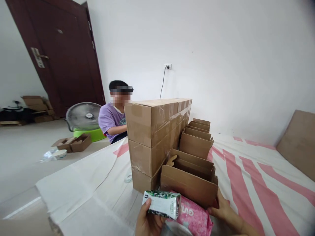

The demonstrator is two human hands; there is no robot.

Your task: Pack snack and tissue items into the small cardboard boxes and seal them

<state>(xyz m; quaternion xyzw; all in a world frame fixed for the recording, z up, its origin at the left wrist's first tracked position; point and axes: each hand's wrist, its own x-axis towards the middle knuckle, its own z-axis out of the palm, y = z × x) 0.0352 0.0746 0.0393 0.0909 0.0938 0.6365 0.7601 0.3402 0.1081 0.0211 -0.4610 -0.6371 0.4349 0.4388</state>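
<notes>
My left hand (149, 221) is closed around a small green and white drink carton (162, 205), held on its side with the thumb on its end. Just behind it, an open-topped cardboard box (187, 182) stands on the cloth. My right hand (221, 209) grips this box at its lower right corner, thumb at the front, the other fingers partly hidden by the side. Between my hands lies a pink printed soft pack (194, 219), partly covered by the carton. A white rounded thing (178, 228) shows below the carton, too cut off to name.
Taped cardboard cartons (141, 127) form a long stacked wall left of a row of open boxes (195, 142). Another person (112, 121) sits behind the stack. A tape roll (128, 177) lies beside it. A fan (85, 116) and a cardboard sheet (299, 144) stand farther off.
</notes>
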